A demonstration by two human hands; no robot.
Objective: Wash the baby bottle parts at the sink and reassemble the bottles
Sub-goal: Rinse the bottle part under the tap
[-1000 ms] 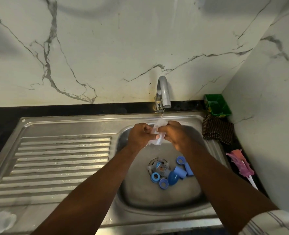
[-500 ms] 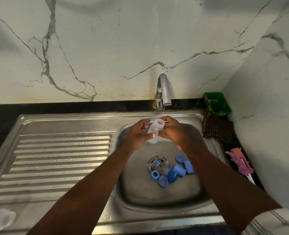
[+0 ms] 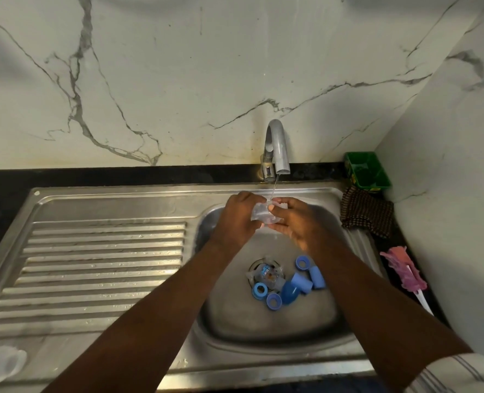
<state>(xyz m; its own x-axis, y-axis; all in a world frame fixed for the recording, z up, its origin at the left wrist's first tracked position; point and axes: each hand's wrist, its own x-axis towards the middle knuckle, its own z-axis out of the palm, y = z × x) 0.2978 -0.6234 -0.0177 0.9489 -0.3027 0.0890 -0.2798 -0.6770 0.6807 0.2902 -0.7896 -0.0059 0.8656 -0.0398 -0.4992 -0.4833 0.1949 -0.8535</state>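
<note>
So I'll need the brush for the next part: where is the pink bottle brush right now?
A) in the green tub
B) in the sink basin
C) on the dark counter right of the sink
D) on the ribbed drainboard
C: the pink bottle brush lies on the dark counter to the right of the sink, nearer the camera than the brown cloth.

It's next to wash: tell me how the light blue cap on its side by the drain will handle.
The light blue cap looks like small moulded plastic, so it is probably light and stiff. Lying on its side on the steel floor of the sink, it may roll if nudged. With the tap running, it is likely wet and slippery.
</note>
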